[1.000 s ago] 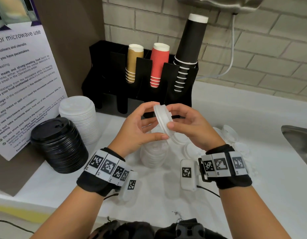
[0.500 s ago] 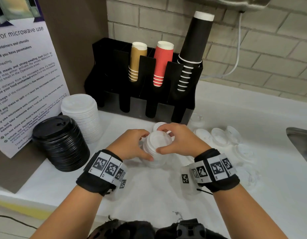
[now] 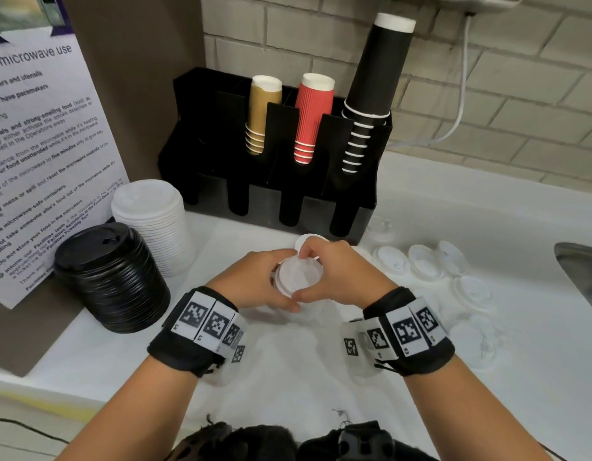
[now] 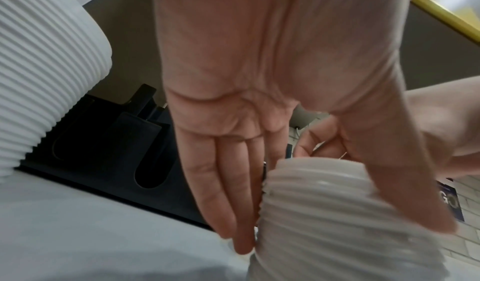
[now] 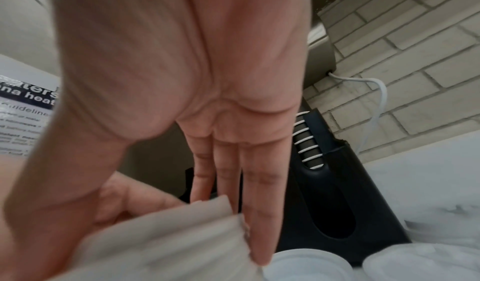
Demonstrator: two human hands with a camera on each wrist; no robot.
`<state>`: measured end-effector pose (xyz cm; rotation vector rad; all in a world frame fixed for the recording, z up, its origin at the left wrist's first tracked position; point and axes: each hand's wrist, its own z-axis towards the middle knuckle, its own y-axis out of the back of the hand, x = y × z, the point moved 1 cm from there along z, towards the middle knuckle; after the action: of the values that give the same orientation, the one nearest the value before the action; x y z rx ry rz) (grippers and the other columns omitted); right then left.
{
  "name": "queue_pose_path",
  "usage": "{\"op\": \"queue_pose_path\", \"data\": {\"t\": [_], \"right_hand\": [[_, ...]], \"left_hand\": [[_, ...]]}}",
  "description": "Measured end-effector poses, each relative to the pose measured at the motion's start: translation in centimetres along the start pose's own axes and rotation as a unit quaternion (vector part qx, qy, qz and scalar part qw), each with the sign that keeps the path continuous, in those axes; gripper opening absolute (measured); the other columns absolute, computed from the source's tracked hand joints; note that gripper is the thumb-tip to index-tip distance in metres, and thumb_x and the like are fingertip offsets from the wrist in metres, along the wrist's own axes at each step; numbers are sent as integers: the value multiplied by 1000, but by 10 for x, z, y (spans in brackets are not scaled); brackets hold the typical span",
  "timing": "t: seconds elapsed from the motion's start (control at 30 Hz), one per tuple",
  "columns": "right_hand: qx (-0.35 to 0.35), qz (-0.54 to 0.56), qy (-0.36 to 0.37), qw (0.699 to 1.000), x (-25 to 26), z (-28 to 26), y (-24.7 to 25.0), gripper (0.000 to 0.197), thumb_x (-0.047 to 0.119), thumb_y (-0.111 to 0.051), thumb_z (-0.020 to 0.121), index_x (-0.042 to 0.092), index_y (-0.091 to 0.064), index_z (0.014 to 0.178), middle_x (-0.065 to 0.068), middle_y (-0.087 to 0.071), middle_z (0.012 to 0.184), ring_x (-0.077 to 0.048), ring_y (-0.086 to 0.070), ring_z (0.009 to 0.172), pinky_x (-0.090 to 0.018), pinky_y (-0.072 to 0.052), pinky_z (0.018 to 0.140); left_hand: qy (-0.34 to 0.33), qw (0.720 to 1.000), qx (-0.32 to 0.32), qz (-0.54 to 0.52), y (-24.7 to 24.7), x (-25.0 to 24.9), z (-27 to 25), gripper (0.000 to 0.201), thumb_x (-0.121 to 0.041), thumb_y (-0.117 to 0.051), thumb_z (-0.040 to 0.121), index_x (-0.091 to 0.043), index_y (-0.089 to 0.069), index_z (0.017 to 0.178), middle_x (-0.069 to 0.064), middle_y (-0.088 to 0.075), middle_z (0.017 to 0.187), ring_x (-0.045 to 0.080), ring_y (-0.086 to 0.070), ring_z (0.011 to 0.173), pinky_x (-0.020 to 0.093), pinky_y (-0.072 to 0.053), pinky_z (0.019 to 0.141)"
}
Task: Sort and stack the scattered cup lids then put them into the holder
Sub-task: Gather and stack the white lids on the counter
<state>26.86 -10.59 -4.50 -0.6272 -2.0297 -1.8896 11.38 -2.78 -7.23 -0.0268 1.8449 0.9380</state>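
A stack of small white lids (image 3: 299, 274) stands on the white counter in front of the black holder (image 3: 218, 128). My left hand (image 3: 271, 287) clasps its left side. In the left wrist view its straight fingers (image 4: 228, 193) lie along the ribbed stack (image 4: 337, 213) and the thumb crosses the front. My right hand (image 3: 321, 277) clasps the right side, forefinger bent onto the top lid. In the right wrist view the fingers (image 5: 259, 213) run down the side of the stack (image 5: 161, 244). Several loose small lids (image 3: 424, 261) lie scattered to the right.
A tall stack of large white lids (image 3: 151, 221) and one of black lids (image 3: 111, 277) stand at the left by a poster (image 3: 38, 144). The holder carries gold (image 3: 261, 114), red (image 3: 313, 118) and black cups (image 3: 374, 88). A sink (image 3: 584, 271) lies far right.
One second ago both hands held a single white lid tilted above the stack. They have lowered it onto the stack and now clasp the stack from both sides.
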Motion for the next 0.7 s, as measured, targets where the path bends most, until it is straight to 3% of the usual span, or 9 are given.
{"op": "queue_pose_path", "data": {"t": [0.07,0.17,0.23,0.33,0.4,0.53,0.63,0.7], "right_hand": [[18,68,-1,998,-8,3,4,51,35,-86,66,20,-58,106,5,-61,106,-11,-57,95,-17,-48,73],[-33,130,-38,990,-33,20,19,30,32,-72,84,13,-65,107,-2,-67,106,-14,-62,99,-23,-49,90],[-25,25,-60,998,-47,36,23,35,31,-65,90,13,-61,119,-5,-63,119,-18,-58,110,-29,-45,98],[89,-119,-47,988,-48,58,16,62,38,-71,83,22,-47,138,-5,-51,134,-23,-46,126,-36,-38,106],[127,-205,-32,970,-44,69,10,64,38,-76,78,24,-49,134,-7,-49,130,-25,-46,123,-38,-39,105],[140,-280,-1,950,-38,74,3,37,23,-74,81,17,-62,116,-8,-49,121,-27,-51,112,-39,-46,97],[119,-218,7,969,-36,67,13,17,20,-65,89,11,-65,103,-7,-57,113,-24,-55,106,-31,-46,92],[52,-110,14,993,-35,58,29,9,17,-61,91,9,-61,93,-9,-60,98,-23,-57,94,-30,-45,83]], "left_hand": [[-6,1000,-4,1,0,0,0,67,-23,-91,61,-34,-61,120,-15,-67,108,9,-62,104,38,-51,96],[-4,1000,-5,7,2,-1,2,68,-23,-91,62,-33,-62,122,-16,-66,112,8,-60,107,37,-50,99],[-1,1000,1,14,2,-2,3,69,-23,-91,62,-30,-62,123,-15,-66,115,10,-59,111,38,-49,100],[0,1000,0,27,3,-4,4,67,-24,-91,61,-31,-63,122,-14,-66,114,11,-59,110,38,-49,98],[-2,999,-2,37,2,-5,4,67,-25,-91,61,-31,-63,121,-13,-66,114,11,-59,109,38,-50,97],[-3,999,-3,33,2,-5,3,65,-24,-91,62,-30,-63,120,-12,-66,113,12,-58,109,38,-50,96],[-1,999,-7,42,2,-5,3,67,-25,-91,61,-31,-63,121,-13,-66,114,12,-59,109,38,-50,96],[2,999,-7,49,2,-5,4,70,-27,-92,60,-32,-62,123,-13,-66,115,12,-59,110,38,-50,97]]}}
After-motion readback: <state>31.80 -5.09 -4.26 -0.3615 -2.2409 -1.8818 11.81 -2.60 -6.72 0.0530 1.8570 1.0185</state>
